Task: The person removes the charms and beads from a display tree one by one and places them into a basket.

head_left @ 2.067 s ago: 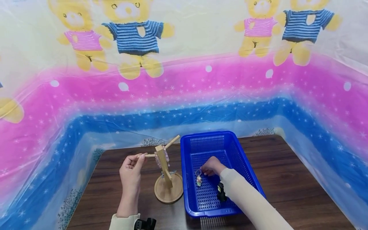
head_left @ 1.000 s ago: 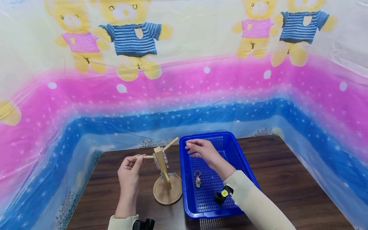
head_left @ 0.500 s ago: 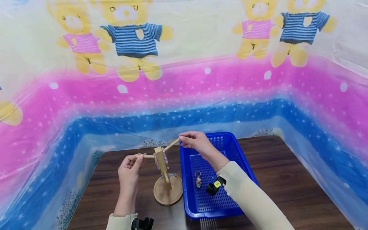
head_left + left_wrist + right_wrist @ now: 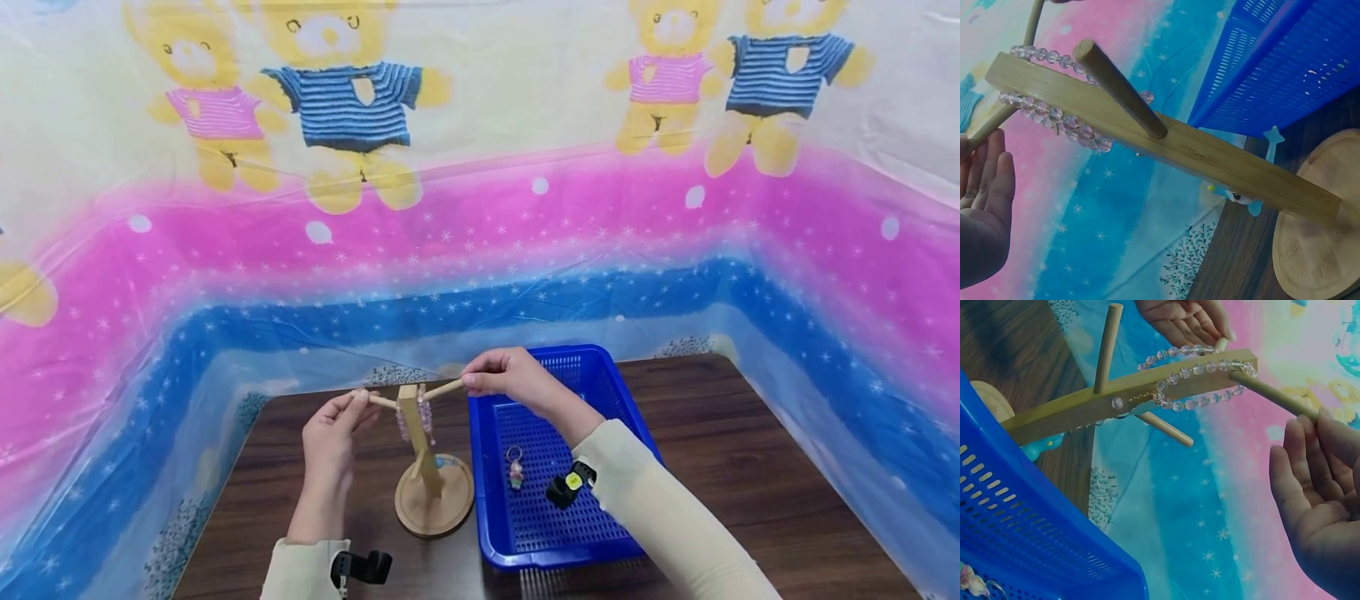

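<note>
- Right hand (image 4: pixel 519 382) and the peg it held had dipped slightly since half a second earlier, while the stand (image 4: pixel 413 425) had turned, its front peg (image 4: pixel 420 468) swinging from about five o'clock round to seven.
- That hand pinched the tip of the right peg (image 4: pixel 444 389), a smooth round dowel aimed between two and three o'clock from the post.
- Left hand (image 4: pixel 330 433), at ten o'clock from the base, pinched the end of the left peg (image 4: pixel 382 401), another plain dowel, between thumb and fingers.
- The stand, all pale wood, joined a square-edged post to a flat, round base (image 4: pixel 435 515) on the dark, grained table (image 4: pixel 720 433).
- Clear, pinkish round beads hung in glassy loops close to the post: a left loop (image 4: pixel 402 422) and a right loop (image 4: pixel 427 414), one on each held peg.
- A pale-blue charm (image 4: pixel 1244 200) with a small eye showed behind the post, low down.
- At three o'clock from the stand sat the basket (image 4: pixel 486 500), oblong blue plastic, perforated and thick-rimmed.
- At eight o'clock inside it lay a keychain (image 4: pixel 515 475), a little multicoloured figure with a thin ring at its twelve.
- Wrinkled cloth (image 4: pixel 450 200), printed with bears and snowflakes, rose at twelve o'clock.
</note>
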